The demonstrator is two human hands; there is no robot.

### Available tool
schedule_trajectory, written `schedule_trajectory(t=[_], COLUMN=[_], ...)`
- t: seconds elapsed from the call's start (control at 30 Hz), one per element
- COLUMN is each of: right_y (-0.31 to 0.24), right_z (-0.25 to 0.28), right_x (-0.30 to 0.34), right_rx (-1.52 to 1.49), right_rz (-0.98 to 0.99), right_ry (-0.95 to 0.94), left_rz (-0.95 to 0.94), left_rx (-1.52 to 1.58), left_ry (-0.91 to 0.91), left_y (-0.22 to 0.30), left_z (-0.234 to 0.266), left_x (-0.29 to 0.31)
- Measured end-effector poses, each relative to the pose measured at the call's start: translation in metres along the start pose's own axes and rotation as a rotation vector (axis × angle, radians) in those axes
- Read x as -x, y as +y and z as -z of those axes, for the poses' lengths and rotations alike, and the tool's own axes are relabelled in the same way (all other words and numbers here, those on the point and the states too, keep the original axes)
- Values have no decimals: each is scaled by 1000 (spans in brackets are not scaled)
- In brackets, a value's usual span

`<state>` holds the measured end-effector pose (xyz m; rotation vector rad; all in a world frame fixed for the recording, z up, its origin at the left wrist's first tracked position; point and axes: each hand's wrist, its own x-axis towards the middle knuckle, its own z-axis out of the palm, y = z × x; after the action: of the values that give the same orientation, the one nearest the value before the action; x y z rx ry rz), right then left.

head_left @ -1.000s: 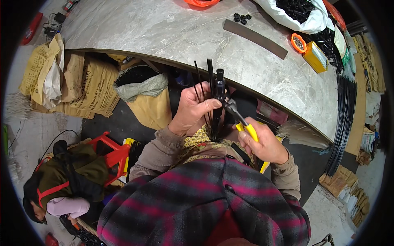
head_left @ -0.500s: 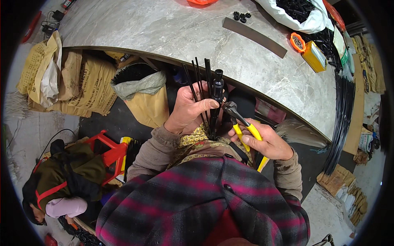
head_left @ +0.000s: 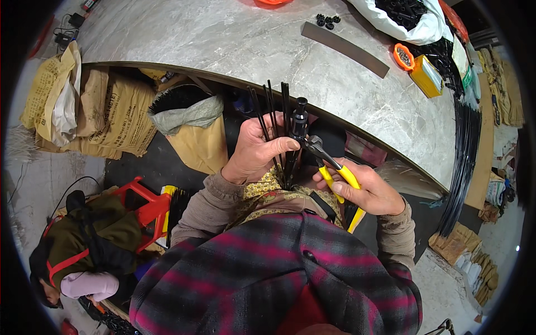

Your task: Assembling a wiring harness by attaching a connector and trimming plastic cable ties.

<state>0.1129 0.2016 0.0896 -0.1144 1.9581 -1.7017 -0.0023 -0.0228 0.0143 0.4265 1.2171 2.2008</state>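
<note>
My left hand (head_left: 251,149) is closed around a black umbrella frame (head_left: 299,124), held upright over my lap. Its thin ribs stand in small groups beside a black tube with a flared top, and my thumb presses across the tube. In my right hand (head_left: 373,191) is a pair of pincers (head_left: 348,176) with yellow handles and a dark metal head. The head touches or sits very close to the tube, just right of my left thumb. What lies between its jaws is too small to make out.
Beyond the frame stands a grey stone-topped table (head_left: 234,50) with a curved dark strip (head_left: 346,49), black hubs (head_left: 328,21) and an orange dish (head_left: 403,56). A white sack (head_left: 391,25) of black parts sits far right. Left, another person (head_left: 95,245) works near a red stool (head_left: 146,211).
The pincers and my right hand have shifted slightly right. The top of the tube has tipped a little right and down. Both hands keep their hold.
</note>
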Motion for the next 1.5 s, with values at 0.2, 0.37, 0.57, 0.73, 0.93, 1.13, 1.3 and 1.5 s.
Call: schedule_trajectory(t=[0.2, 0.37, 0.57, 0.73, 0.93, 1.13, 1.3, 1.5], right_y=[-10, -13, -18, -18, -24, -17, -28, -58], right_z=[6, 8, 8, 7, 6, 14, 27, 30], right_x=[0, -1, -1, -2, -5, -5, -1, -1], right_rx=[94, 87, 63, 66, 79, 51, 258, 242], right_rz=[-31, -62, -138, -151, -155, -90, -102, -274], right_ry=[-11, -15, -13, -4, 5, -51, -92, -106], left_rz=[24, 0, -53, -81, -75, -18, 16, 62], left_rx=[-172, -182, -218, -140, -201, -175, 18, 38], left_ry=[11, 11, 19, 54, 90, 76, 43, 25], left_y=[2, 5, -3, -9, -11, 1, -4, 3], left_z=[3, 1, 4, -1, 1, -2, 7, 1], left_x=[1, 0, 0, 1, 2, -1, -1, 0])
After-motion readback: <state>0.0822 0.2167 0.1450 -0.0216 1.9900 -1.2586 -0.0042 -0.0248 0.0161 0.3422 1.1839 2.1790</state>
